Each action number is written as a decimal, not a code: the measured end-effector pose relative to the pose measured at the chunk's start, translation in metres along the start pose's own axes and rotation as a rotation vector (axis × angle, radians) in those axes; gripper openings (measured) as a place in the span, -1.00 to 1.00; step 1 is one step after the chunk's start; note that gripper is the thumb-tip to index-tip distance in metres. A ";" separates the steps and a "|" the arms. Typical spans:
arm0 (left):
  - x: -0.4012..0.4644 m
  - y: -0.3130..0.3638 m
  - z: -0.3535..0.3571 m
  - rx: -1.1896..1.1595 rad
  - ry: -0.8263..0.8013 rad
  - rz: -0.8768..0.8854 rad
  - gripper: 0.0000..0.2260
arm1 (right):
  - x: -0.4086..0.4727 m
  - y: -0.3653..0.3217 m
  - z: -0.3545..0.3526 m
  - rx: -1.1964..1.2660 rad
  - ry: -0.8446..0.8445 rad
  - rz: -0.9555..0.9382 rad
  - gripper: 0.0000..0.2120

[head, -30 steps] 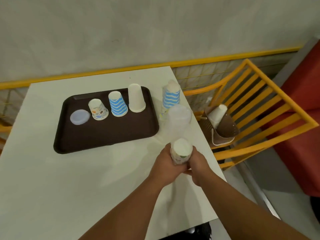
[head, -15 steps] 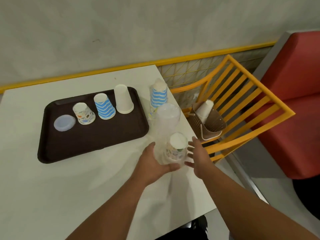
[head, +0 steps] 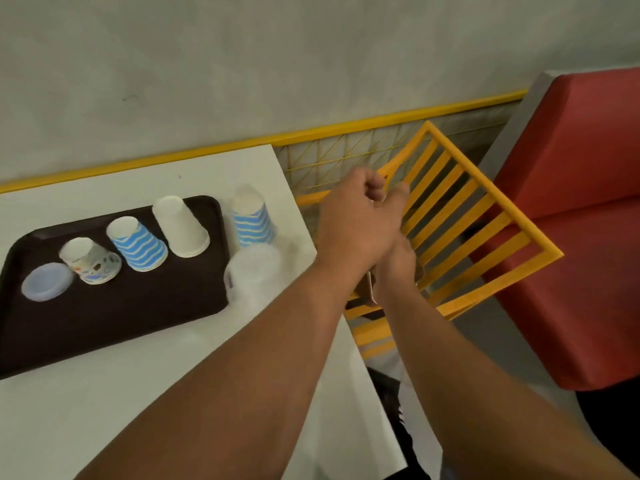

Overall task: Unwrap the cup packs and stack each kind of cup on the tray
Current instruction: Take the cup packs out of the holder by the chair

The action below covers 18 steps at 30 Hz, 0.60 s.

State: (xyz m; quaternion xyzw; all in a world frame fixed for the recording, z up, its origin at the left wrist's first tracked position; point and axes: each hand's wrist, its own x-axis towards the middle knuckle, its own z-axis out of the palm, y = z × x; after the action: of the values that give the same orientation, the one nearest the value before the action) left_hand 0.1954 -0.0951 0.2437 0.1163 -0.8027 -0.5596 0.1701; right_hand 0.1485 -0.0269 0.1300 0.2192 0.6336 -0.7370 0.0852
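A dark brown tray point(head: 114, 317) carries a pale lilac lid point(head: 46, 281), a white cup with multicoloured specks point(head: 90, 260), a blue-and-white wavy-striped cup point(head: 138, 244) and a plain white cup point(head: 181, 226), beside an orange-yellow slatted chair point(head: 460, 216) and a red seat point(head: 585, 209).

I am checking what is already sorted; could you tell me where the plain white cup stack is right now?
In the head view, the plain white cup stack stands upside down at the tray's far right corner, with the blue striped stack on its left.

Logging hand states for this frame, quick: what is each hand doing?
Left hand: fingers curled, raised over the chair; whether it holds anything cannot be told.
Right hand: mostly hidden behind the left; cannot be told.
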 end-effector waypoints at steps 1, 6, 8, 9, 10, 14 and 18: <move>0.016 -0.002 0.027 -0.027 -0.011 -0.043 -0.84 | 0.019 -0.002 -0.007 -0.002 -0.007 0.000 -0.75; 0.088 -0.063 0.138 0.003 0.009 -0.302 -0.89 | 0.135 0.005 -0.054 -0.001 -0.001 0.168 -0.85; 0.108 -0.108 0.169 0.131 0.005 -0.407 -0.87 | 0.180 0.019 -0.072 -0.027 0.018 0.257 -0.78; 0.117 -0.132 0.181 0.218 -0.024 -0.441 -0.84 | 0.199 0.026 -0.079 -0.028 0.024 0.304 -0.76; 0.124 -0.155 0.191 0.313 -0.077 -0.464 -0.81 | 0.219 0.035 -0.086 -0.006 0.016 0.361 -0.78; 0.150 -0.232 0.228 0.527 -0.329 -0.386 -0.60 | 0.272 0.067 -0.095 0.010 -0.073 0.548 -0.84; 0.198 -0.274 0.274 0.712 -0.376 -0.232 -0.45 | 0.316 0.110 -0.088 -0.066 -0.047 0.619 -0.74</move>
State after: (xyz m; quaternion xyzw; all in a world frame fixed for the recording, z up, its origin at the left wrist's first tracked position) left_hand -0.0968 -0.0294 -0.0718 0.1533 -0.9447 -0.2741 -0.0942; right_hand -0.0690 0.0870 -0.1136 0.3815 0.5581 -0.6602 0.3272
